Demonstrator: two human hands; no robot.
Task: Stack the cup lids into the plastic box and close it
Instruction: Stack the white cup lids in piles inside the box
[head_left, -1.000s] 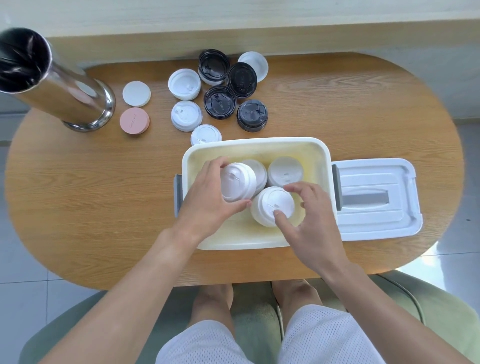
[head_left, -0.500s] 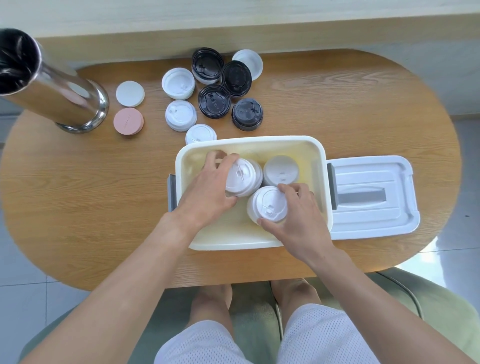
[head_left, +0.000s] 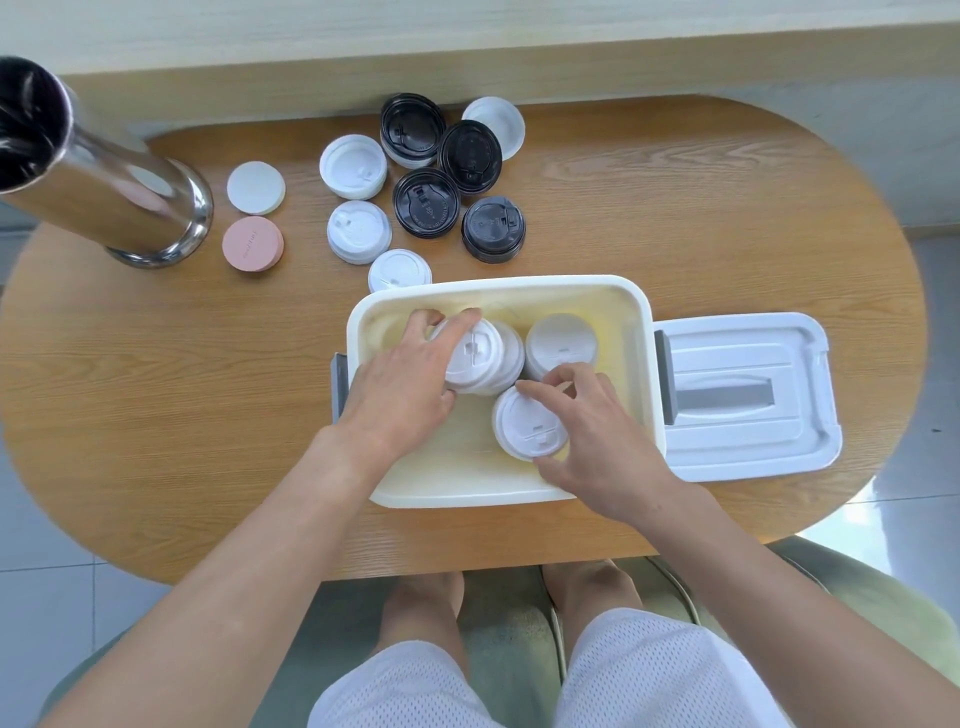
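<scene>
Now both hands work inside the plastic box (head_left: 636, 332): the left hand (head_left: 402, 382) grips a white lid stack (head_left: 480, 358), the right hand (head_left: 597, 436) pinches another stack (head_left: 527, 426). Seating each stack flat and snug against its neighbours should leave room for the loose lids.

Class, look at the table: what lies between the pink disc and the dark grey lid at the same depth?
In the head view, one white cup lid lies between the pink disc and the dark grey lid.
</scene>
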